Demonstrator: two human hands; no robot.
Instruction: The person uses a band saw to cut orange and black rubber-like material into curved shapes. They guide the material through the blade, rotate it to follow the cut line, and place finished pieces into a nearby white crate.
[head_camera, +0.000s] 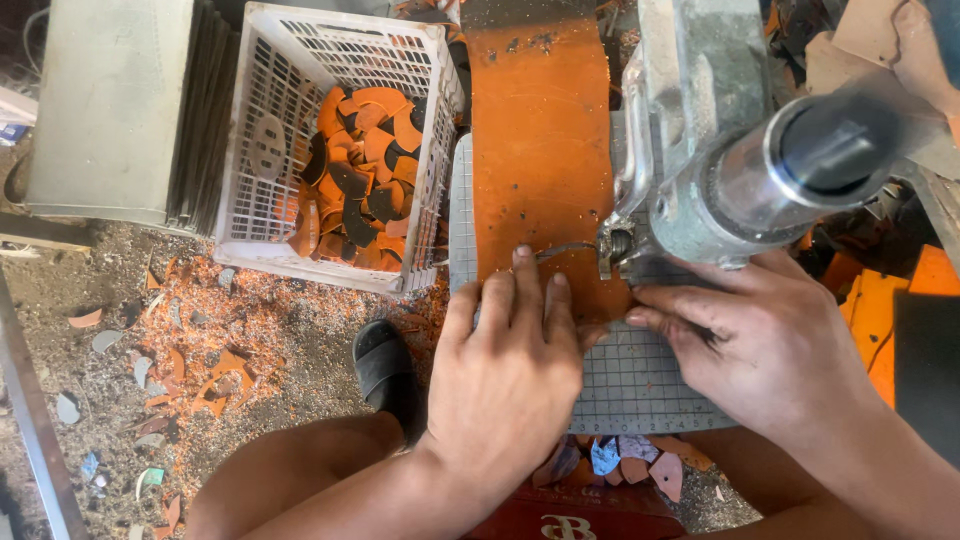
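Orange sheet (540, 150) is pressed flat on a gridded mat (640, 385) by the left hand (505, 375), fingers together. The right hand (765, 345), fingers close together, pins its near edge beneath a grey machine (700, 130). A white crate (262, 150) of cut pieces (360, 180) stands left.

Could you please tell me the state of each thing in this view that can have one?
Left hand: flat, fingers pressing on the orange sheet.
Right hand: fingers on the sheet beside the machine head.
Orange sheet: lying flat on the grid mat.
Grid mat: flat beneath the sheet.
White basket: partly filled with orange and black cut pieces.
Floor: strewn with orange scraps.
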